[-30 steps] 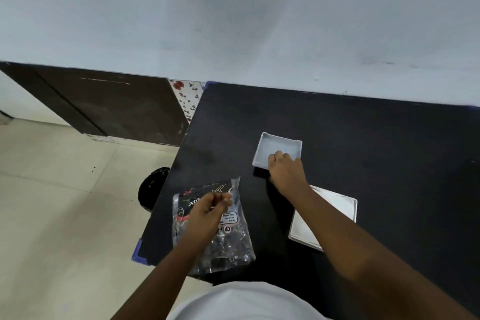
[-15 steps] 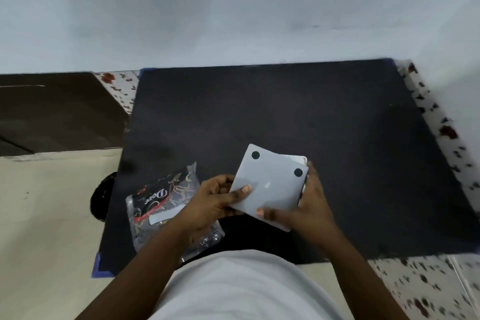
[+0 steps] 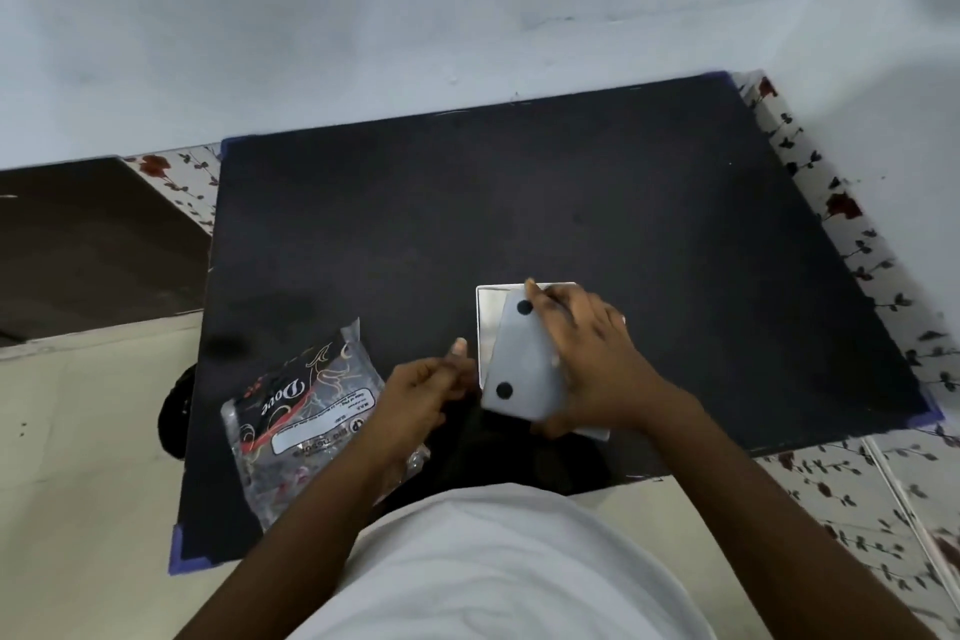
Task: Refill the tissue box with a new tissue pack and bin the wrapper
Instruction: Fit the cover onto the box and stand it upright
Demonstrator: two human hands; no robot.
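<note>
A white tissue box part with two black dots is tilted over the other white box part, which lies flat on the black table. My right hand grips the dotted part from above and the right. Just left of the box, my left hand hovers with its fingers loosely curled and nothing in them. The clear plastic tissue wrapper with black and red print lies on the table's front left, partly under my left forearm.
A black bin stands on the floor just off the table's left edge. A white wall runs behind the table. Flowered tiles border the table on the right. A dark brown panel stands at the far left.
My left hand let go of the dotted box part and drew back left. My right hand carried that part down over the flat box part on the table.
</note>
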